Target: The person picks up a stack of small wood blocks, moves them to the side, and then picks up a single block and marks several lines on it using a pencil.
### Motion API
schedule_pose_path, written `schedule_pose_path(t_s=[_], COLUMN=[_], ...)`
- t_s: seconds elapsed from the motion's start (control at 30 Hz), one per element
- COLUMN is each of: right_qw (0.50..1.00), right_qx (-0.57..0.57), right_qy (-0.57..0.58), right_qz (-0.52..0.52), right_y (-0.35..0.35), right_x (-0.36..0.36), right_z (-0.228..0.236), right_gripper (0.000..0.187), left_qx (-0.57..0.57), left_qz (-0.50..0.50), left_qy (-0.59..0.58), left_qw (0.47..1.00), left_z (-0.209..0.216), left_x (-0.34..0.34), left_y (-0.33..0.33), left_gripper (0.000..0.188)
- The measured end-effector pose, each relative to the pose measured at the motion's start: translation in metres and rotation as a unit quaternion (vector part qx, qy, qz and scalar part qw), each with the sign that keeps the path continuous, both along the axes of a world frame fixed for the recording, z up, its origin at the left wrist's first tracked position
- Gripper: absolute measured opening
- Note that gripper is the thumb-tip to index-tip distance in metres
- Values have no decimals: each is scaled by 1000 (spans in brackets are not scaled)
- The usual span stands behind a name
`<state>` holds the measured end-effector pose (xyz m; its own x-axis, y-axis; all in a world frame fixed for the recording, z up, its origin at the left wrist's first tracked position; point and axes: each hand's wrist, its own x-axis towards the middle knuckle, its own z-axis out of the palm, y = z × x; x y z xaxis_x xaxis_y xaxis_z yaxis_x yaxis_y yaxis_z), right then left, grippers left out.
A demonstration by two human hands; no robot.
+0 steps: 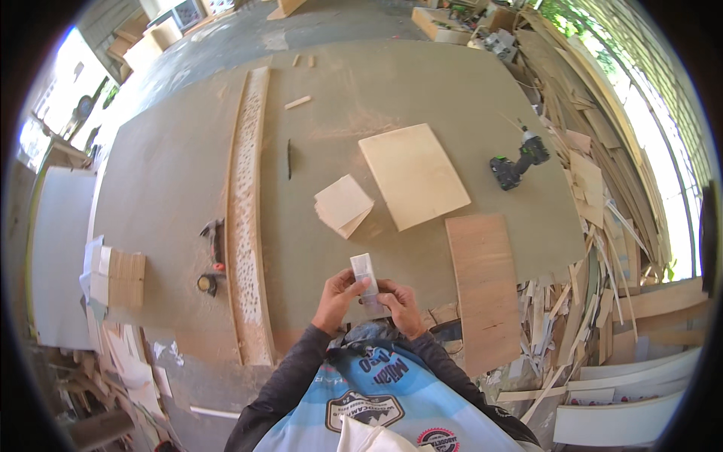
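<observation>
At the near edge of the large table, both my hands hold a small white rectangular piece [361, 264] with a shiny, see-through lower part; I cannot make out its kind. My left hand [336, 301] pinches its left side, thumb on top. On the lower right side, the fingers of my right hand [401, 306] are closed on the same piece. Just beyond my hands lies a fanned stack of thin square wooden pieces [344, 205]. A larger pale wooden panel [414, 176] rests to the right of that stack.
A black cordless drill [520, 162] lies at the far right of the table [169, 162]. A brown board [483, 282] overhangs the near edge. Left are a long speckled wooden strip [247, 218], a hammer [215, 239] and stacked wooden blocks [124, 277]. Scrap wood [561, 316] surrounds the right side.
</observation>
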<state>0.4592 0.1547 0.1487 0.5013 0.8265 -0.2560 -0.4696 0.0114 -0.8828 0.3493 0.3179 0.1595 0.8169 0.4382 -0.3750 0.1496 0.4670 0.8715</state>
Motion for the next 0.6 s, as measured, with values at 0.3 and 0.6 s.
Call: schedule_pose_path(t_s=[0.3, 0.6], right_qw=[975, 921], right_qx=[-35, -115], right_qy=[-140, -322], right_qz=[170, 188], right_y=[19, -2], right_x=[-13, -32], right_z=[31, 66], right_gripper=[53, 37], left_qx=[47, -21], left_qz=[39, -31], left_qy=[-9, -82], left_qw=[998, 996], left_z=[18, 14], left_x=[-71, -106], left_y=[-19, -42], left_gripper=[46, 52])
